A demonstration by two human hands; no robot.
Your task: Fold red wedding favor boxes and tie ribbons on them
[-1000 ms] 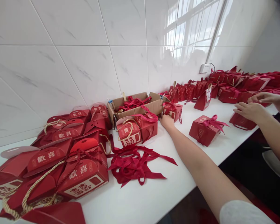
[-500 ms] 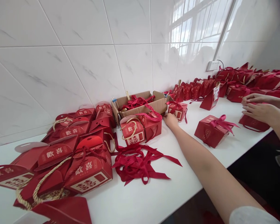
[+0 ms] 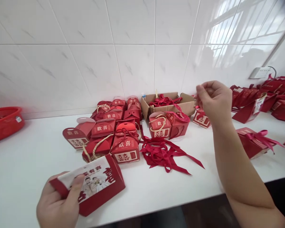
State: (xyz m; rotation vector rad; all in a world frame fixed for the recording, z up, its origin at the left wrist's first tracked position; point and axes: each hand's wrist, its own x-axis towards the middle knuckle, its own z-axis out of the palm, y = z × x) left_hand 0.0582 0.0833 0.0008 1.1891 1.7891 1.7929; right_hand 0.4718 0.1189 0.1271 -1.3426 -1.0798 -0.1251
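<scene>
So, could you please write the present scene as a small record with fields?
Left hand: holding a dark red cardboard box with a white picture label
Right hand: raised above the white table; whether it holds anything is unclear
Loose on table: tangled crimson fabric ribbons
Further back: open brown cardboard carton, more ribbons inside
Far left: red plastic basket, partly visible

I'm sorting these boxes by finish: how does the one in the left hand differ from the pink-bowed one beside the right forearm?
The held box is gripped in the left hand; the bowed box rests on the table. The held box shows a white picture panel and no visible bow; the bowed box has a pink bow. Both are red.
</scene>
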